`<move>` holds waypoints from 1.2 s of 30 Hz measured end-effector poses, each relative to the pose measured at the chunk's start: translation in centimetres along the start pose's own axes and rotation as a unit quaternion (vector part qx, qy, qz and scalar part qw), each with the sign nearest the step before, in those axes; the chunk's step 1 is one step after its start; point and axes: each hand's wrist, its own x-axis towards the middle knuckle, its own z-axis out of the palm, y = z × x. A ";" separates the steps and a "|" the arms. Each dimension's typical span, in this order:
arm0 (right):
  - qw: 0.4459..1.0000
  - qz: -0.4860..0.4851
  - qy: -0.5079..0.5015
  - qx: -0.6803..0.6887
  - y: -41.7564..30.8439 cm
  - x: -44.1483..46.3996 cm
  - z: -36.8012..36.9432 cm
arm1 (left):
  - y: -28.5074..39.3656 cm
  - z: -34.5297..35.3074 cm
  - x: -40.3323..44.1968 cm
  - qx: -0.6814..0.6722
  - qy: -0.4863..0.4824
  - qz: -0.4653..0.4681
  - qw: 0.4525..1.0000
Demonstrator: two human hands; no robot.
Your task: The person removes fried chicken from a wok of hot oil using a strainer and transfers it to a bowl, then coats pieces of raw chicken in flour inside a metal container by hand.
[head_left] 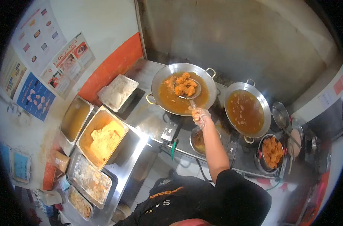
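Note:
My right hand (pixel 201 117), in a clear plastic glove, is closed round the handle of a round strainer (pixel 197 90). Several pieces of browned fried chicken (pixel 185 84) lie in the strainer, over the oil of a wide two-handled pan (pixel 159 98). One more orange-brown piece shows at the strainer's left edge. My left hand cannot be seen.
A second pan of oil (pixel 243 113) stands to the right, with a pot of fried chicken (pixel 273 152) below it. A smaller pan (pixel 197 140) sits under my forearm. At left are a tub of yellow batter or flour (pixel 107 137) and several metal trays (pixel 89 180).

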 end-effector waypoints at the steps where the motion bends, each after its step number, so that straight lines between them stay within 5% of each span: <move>1: 1.000 0.000 0.001 0.001 0.1 -0.3 0.1 | 0.0 0.2 0.1 -0.001 0.000 0.001 1.000; 11: 0.998 -0.018 0.061 -0.011 1.8 -8.0 2.1 | -0.1 0.5 -0.8 0.009 -0.004 0.005 1.000; 20: 0.996 0.019 -0.059 0.061 2.5 -8.1 -0.5 | -0.4 0.9 -1.6 0.018 -0.001 0.015 1.000; 23: 0.999 -0.008 0.045 0.000 2.7 -7.4 -0.2 | -0.1 0.8 -1.3 0.016 0.001 0.015 1.000; 25: 1.000 -0.001 0.010 0.013 3.9 -8.7 -0.9 | -0.2 1.1 -1.5 0.017 0.002 0.015 1.000; 27: 0.989 -0.073 0.126 -0.017 3.4 -7.7 0.6 | -0.1 0.6 -1.3 0.017 0.003 0.014 1.000; 28: 0.999 -0.026 0.038 -0.029 2.5 -9.0 0.1 | -0.2 0.9 -1.6 0.017 0.002 0.015 1.000; 33: 0.988 -0.112 0.108 -0.017 2.6 -7.5 0.9 | -0.9 1.8 -2.9 0.022 0.001 0.016 1.000; 36: 0.993 -0.077 0.078 -0.031 2.7 -6.8 -0.5 | -1.2 1.7 -2.9 0.028 0.000 0.017 0.999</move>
